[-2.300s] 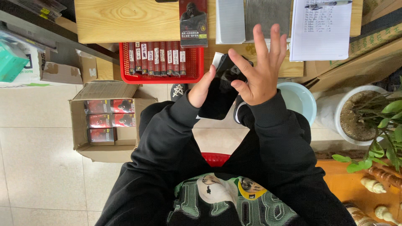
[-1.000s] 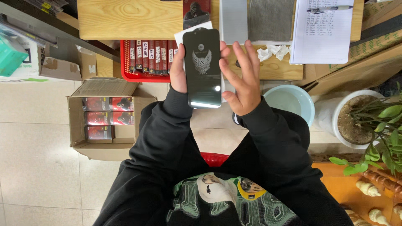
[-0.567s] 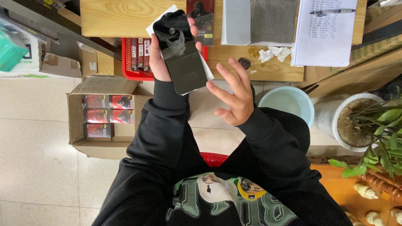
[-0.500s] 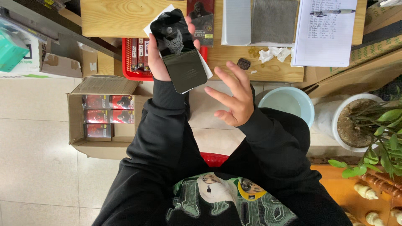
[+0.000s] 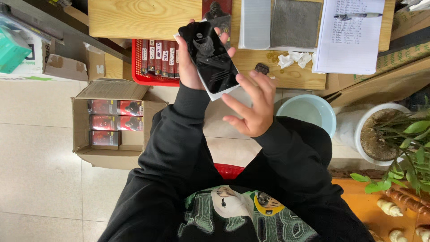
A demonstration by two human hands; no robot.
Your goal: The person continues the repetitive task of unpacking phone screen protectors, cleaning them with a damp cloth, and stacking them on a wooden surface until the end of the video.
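My left hand [image 5: 191, 67] holds up a glossy black flat panel [image 5: 209, 56], shaped like a phone screen cover, with a white backing showing at its lower edge. The panel is tilted, its top leaning left, above the wooden table edge. My right hand [image 5: 251, 105] hovers just below and right of the panel, fingers spread, its fingertips near the panel's lower corner but holding nothing. Both arms wear black sleeves.
A wooden table [image 5: 143, 18] carries a grey cloth [image 5: 293, 22], a paper sheet with a pen [image 5: 349, 36], crumpled tissue [image 5: 291, 58]. A red basket of boxes [image 5: 154, 60], an open cardboard box [image 5: 109, 121], a pale blue bowl [image 5: 309, 112] and a potted plant [image 5: 389, 134] stand below.
The left hand has lifted the black panel higher and tilted it, now showing its glossy face. The right hand has let go and dropped away below it, fingers open.
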